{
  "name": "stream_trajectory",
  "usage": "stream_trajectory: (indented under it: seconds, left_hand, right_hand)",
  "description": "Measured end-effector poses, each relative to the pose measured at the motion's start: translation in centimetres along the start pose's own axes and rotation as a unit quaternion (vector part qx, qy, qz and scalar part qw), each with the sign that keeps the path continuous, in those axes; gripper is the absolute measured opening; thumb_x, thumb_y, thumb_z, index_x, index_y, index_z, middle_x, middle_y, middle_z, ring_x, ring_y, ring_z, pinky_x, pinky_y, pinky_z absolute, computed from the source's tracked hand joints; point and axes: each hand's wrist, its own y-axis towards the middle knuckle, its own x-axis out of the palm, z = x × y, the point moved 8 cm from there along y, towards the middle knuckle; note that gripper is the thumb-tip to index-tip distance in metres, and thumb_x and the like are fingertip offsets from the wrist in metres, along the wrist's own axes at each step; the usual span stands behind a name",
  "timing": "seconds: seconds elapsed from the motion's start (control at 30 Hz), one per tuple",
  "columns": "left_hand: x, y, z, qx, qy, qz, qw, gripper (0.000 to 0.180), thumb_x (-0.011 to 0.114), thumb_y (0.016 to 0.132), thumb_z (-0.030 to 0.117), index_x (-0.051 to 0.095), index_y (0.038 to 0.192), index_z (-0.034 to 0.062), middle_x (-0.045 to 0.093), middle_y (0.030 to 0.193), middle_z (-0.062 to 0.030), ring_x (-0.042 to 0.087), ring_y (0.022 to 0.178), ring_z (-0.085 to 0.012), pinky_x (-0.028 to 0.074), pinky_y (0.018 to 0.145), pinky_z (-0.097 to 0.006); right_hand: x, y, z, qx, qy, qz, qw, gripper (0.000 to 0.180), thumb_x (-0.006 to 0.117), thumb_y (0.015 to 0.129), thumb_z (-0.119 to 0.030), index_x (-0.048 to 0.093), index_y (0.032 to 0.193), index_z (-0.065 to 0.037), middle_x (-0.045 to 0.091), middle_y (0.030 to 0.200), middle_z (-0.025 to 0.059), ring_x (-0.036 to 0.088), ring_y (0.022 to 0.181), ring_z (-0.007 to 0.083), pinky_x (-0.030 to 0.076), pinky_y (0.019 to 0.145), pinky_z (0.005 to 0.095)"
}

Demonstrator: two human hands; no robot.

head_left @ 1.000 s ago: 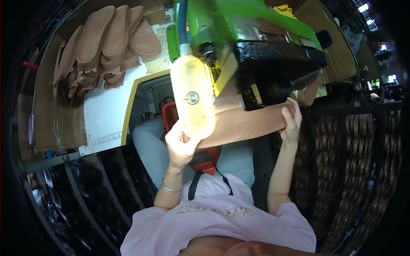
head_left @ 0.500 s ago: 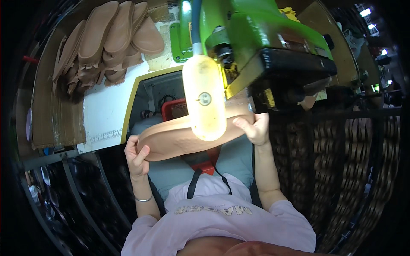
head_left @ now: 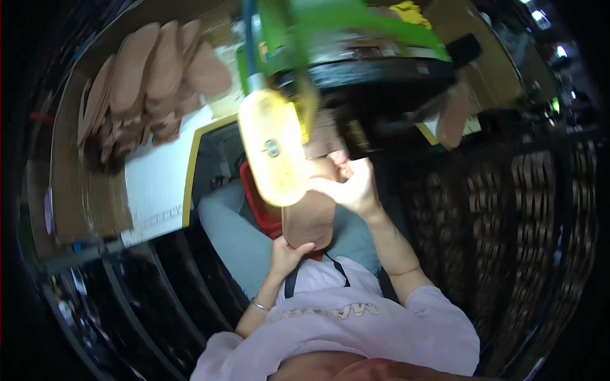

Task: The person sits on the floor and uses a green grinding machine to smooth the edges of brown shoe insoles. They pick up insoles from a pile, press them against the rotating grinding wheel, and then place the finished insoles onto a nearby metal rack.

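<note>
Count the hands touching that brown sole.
2: the left hand at the near end of the brown sole, the right hand farther up its right side. The lit lamp hides part of the sole; no other hand shows.

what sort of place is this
Probably a shoe-making workshop, judging by the held tan sole, the pile of similar soles at the left, and the large green machine ahead.
</note>
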Motion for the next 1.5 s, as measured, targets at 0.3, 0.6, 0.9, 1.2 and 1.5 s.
stream_trajectory:
  seconds: [0.3, 0.6, 0.9, 1.2, 1.5]
  left_hand:
    - [5.8, 3.6, 6.7, 0.079, -0.115, -0.104, 0.985, 0.031, 0.065, 0.084, -0.005, 0.051, 0.112, -0.0034, 0.067, 0.093, -0.0112, 0.063, 0.076, -0.0099, 0.053, 0.065, -0.022]
    - [18.4, 7.7, 19.2, 0.184, -0.129, -0.223, 0.949, 0.044, 0.064, 0.084, -0.005, 0.048, 0.125, -0.0018, 0.063, 0.095, -0.0098, 0.063, 0.080, -0.0121, 0.057, 0.068, -0.027]
    - [31.5, 14.6, 21.0, 0.163, -0.232, -0.248, 0.926, 0.035, 0.053, 0.096, 0.009, 0.046, 0.127, -0.0047, 0.055, 0.121, -0.0134, 0.061, 0.098, -0.0168, 0.055, 0.078, -0.029]
    - [11.3, 11.0, 3.9, -0.031, -0.050, -0.197, 0.979, 0.023, 0.059, 0.093, 0.013, 0.058, 0.109, -0.0036, 0.066, 0.099, -0.0139, 0.067, 0.083, -0.0214, 0.057, 0.071, -0.034]
    - [-2.4, 1.4, -1.3, -0.122, -0.104, 0.016, 0.987, 0.016, 0.058, 0.092, 0.006, 0.059, 0.106, -0.0011, 0.067, 0.094, -0.0129, 0.065, 0.073, -0.0170, 0.057, 0.064, -0.029]
  right_hand:
    - [-21.4, -6.9, -2.1, 0.168, -0.189, 0.119, 0.960, 0.034, 0.075, 0.078, -0.017, 0.062, 0.105, -0.003, 0.067, 0.089, 0.0062, 0.065, 0.077, 0.0139, 0.050, 0.066, 0.0269]
    - [-34.7, -12.5, -2.4, -0.034, 0.119, 0.458, 0.880, 0.038, 0.064, 0.090, -0.020, 0.051, 0.121, -0.001, 0.060, 0.109, 0.0051, 0.058, 0.098, 0.0141, 0.046, 0.086, 0.0280]
    - [-36.8, 0.3, 7.5, 0.013, 0.004, 0.439, 0.898, 0.048, 0.065, 0.081, -0.002, 0.048, 0.126, 0.003, 0.059, 0.118, 0.0147, 0.055, 0.112, 0.0226, 0.043, 0.096, 0.0350]
    - [-42.9, 1.8, 16.3, 0.116, -0.129, 0.436, 0.883, 0.050, 0.068, 0.080, -0.012, 0.052, 0.126, -0.001, 0.066, 0.106, 0.0153, 0.062, 0.100, 0.0244, 0.047, 0.085, 0.0329]
    - [-33.6, -17.0, 17.5, 0.098, -0.135, 0.394, 0.904, 0.017, 0.056, 0.094, -0.020, 0.054, 0.106, -0.007, 0.054, 0.080, -0.0003, 0.052, 0.070, 0.0084, 0.043, 0.061, 0.0229]
